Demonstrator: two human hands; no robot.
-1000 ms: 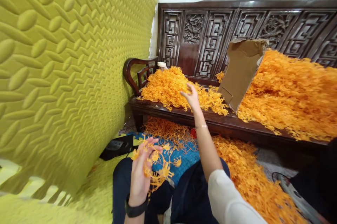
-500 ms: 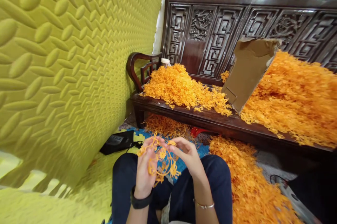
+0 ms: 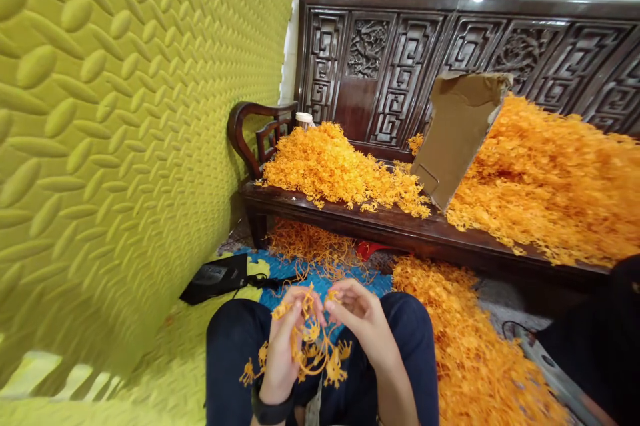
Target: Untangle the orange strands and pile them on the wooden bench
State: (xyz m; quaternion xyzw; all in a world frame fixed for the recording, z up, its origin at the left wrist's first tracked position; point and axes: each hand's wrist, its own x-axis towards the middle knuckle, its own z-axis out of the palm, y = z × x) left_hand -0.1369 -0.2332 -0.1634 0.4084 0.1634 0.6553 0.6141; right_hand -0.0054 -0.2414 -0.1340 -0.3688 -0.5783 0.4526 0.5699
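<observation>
Over lap (image 3: 407, 333), left hand (image 3: 285, 333) is half-curling around 1 bunch of orange stringy pieces (image 3: 313, 331); right hand (image 3: 364, 317) is pinching 1 piece (image 3: 333, 295), nearly closed. 1 cardboard panel (image 3: 457, 136) is separating 2 bench heaps (image 3: 340, 169), right one running out of frame. Fingers are obscuring bunch count.

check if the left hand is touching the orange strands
Touching: the head view shows the left hand holding the orange strands between its thumb and fingers.

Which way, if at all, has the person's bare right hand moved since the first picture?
Yes: the bare right hand has moved back, away from the dark carved wooden bench.
</observation>
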